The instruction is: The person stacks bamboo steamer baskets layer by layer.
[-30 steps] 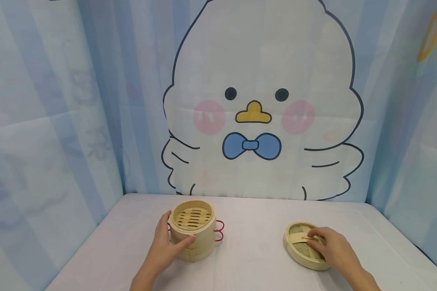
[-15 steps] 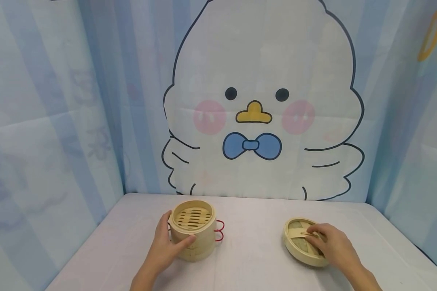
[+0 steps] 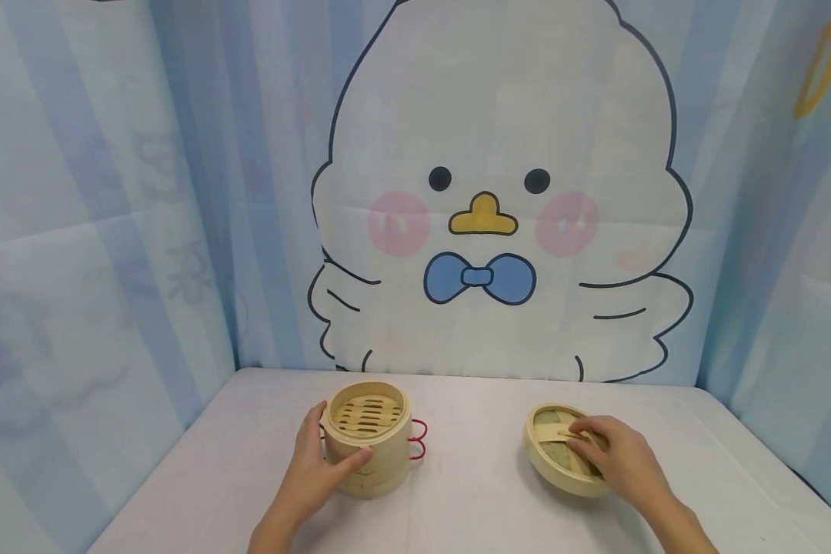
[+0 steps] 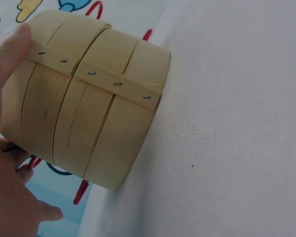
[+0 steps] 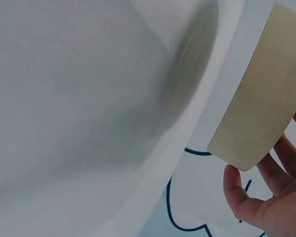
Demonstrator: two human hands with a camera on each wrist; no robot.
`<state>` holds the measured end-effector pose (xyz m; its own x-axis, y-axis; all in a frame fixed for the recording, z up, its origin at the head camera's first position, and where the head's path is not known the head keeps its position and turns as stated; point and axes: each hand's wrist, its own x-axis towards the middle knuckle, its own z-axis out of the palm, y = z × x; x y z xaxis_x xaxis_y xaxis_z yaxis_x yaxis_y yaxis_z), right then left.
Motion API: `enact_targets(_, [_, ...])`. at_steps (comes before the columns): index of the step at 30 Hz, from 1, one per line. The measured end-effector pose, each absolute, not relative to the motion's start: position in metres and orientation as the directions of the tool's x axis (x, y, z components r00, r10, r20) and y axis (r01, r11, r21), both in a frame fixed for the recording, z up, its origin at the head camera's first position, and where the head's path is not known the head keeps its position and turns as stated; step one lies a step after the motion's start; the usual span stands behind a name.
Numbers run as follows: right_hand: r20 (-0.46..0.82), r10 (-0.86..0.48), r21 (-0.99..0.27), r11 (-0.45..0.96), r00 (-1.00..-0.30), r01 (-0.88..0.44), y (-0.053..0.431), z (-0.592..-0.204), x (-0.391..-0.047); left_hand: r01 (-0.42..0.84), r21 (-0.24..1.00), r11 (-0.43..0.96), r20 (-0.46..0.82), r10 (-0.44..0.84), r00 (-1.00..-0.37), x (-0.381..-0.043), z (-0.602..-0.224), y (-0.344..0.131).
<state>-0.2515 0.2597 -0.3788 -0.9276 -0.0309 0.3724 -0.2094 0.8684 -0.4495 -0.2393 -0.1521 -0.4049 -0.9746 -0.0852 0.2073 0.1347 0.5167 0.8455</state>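
Note:
At the left-middle of the head view stands a round bamboo steamer [image 3: 381, 469] of two stacked tiers, topless, its slatted inner floor showing. Red loops [image 3: 418, 438] stick out from its sides. My left hand [image 3: 305, 473] holds it, thumb across the front wall and fingers round the left side. In the left wrist view the stapled wall [image 4: 84, 98] fills the upper left. To the right, my right hand [image 3: 626, 462] pinches the handle strap of the woven bamboo lid [image 3: 550, 462]. The lid hangs above the table, slightly tilted; a gap shows below its rim [image 5: 261, 94] in the right wrist view.
A white cloth covers the table [image 3: 471, 462]. Behind it hangs a curtain [image 3: 498, 331] printed with a cartoon bird in a blue bow tie. Striped blue-white curtains [image 3: 97, 269] close off both sides. The lid casts a shadow [image 5: 192, 64] on the cloth.
My right hand has lifted the lid off the table and carried it a little left, toward the steamer. The left hand and the steamer have stayed in place.

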Motion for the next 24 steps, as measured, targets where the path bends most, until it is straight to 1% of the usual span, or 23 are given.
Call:
enact_targets(6, [0.361, -0.029, -0.465, 0.861, -0.932, -0.207, 0.249, -0.372, -0.254, 0.14, 0.847, 0.512, 0.211, -0.082, -0.974, -0.239, -0.405, -0.152])
enact_targets(16, [0.418, -0.068, -0.469, 0.838, -0.906, -0.279, 0.23, -0.356, -0.259, 0.149, 0.849, 0.508, 0.217, -0.077, -0.973, -0.24, -0.406, -0.153])
enact_targets(24, [0.44, -0.076, -0.501, 0.806, -0.895, -0.315, 0.211, -0.347, -0.263, 0.146, 0.848, 0.509, 0.212, -0.075, -0.974, -0.238, -0.406, -0.153])
